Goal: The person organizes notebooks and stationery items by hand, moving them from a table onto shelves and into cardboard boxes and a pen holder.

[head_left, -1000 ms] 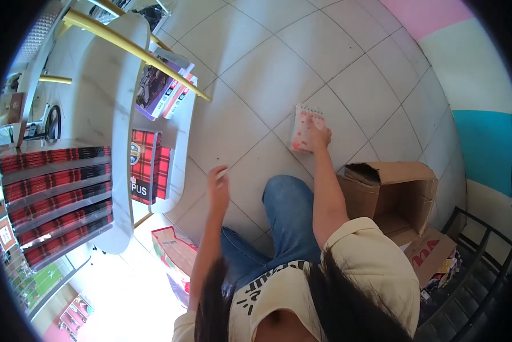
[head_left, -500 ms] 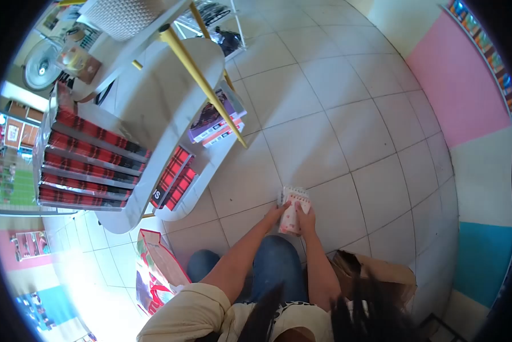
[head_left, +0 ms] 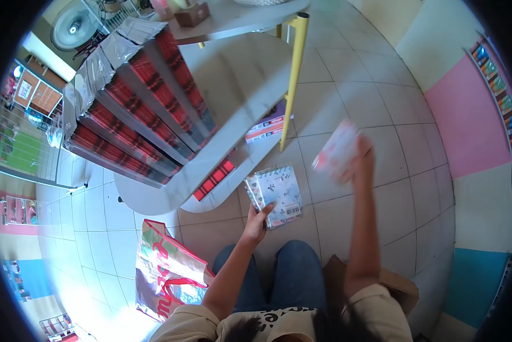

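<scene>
You have no whole word you can read with certainty. At near left, the shiny multicoloured shopping bag with red edging carries large red script letters, turned sideways. Your cream short-sleeved shirt bears black lettering across the chest, partly cut off by dark hair. The pale blue patterned notebook in clear wrapping shows you a white barcode label, its digits too small. Farther off, the orange-and-white box-like spines on the lower shelf have print too small for you.
</scene>
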The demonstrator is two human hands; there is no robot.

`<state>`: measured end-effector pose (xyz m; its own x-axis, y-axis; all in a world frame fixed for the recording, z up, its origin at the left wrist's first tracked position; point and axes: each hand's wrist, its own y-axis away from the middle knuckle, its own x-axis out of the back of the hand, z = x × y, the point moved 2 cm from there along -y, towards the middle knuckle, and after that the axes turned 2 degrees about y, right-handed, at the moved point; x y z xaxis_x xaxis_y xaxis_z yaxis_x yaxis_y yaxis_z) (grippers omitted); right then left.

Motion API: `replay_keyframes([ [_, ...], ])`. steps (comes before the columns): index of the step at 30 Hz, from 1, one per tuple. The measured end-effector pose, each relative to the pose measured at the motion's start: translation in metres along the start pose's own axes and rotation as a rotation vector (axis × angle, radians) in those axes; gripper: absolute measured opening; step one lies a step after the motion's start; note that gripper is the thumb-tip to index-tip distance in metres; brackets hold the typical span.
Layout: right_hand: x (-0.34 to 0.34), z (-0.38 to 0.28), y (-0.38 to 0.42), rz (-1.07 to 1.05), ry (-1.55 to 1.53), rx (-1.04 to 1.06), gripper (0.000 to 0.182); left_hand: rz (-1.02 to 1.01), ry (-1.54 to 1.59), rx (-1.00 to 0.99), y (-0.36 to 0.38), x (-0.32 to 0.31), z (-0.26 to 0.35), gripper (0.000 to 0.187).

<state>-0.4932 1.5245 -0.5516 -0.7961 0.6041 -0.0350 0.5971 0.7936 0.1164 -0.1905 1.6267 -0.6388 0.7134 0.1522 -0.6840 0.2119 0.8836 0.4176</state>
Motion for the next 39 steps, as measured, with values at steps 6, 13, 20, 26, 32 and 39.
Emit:
replay_keyframes([
  [6,-0.142,-0.159,-0.106,-0.556,-0.066,0.153,0.039,-0.040,-0.179,0.074,0.021,-0.003,0.040,0.074],
  [13,-0.300,-0.155,-0.125,-1.132,0.357,0.072,0.029,-0.256,-0.201,0.138,0.051,-0.037,0.079,0.090],
  [20,-0.336,-0.143,-0.117,-1.238,0.380,0.129,0.036,-0.209,-0.034,-0.073,0.043,-0.080,0.110,0.091],
  [26,-0.243,-0.161,-0.119,-0.979,0.293,0.375,0.042,-0.190,-0.100,-0.158,0.020,-0.093,0.124,0.097],
  [32,-0.072,-0.120,-0.025,-1.151,0.352,-0.107,0.054,0.043,-0.250,-0.275,0.003,-0.128,0.109,0.097],
  [39,-0.030,-0.105,-0.031,-0.559,0.210,-0.074,0.031,0.187,-0.210,-0.196,-0.007,-0.134,0.097,0.077],
])
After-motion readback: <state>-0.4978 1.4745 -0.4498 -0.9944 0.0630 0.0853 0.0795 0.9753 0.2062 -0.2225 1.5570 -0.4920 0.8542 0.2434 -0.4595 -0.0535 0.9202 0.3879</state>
